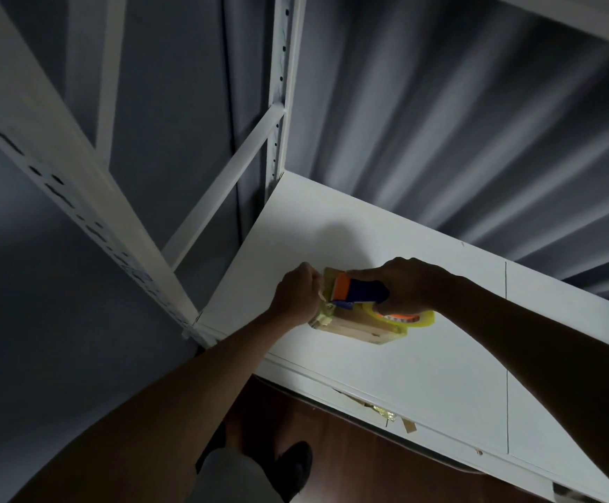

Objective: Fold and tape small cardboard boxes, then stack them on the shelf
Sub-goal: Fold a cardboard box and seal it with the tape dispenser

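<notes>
Box point(359, 330) at frame centre on white shelf board point(441, 375), long axis left-right. Left hand point(295, 295) pinches its left end; right hand point(406, 285) grips tape dispenser point(363, 290) on top, nearer the right end.

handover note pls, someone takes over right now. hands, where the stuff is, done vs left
Left hand: fingers curled on the left end of the cardboard box, at the tape there.
Right hand: grips the tape dispenser, held on top of the box.
Box sits on the white shelf, near its left front corner, with yellowish tape already across the top and left end.
Done: box is folded, taping is underway.
Left: finish and cut the tape, set the dispenser down, stack the box. No other finished boxes are in view on this shelf.
Scraps of tape hang at the shelf's front edge.
</notes>
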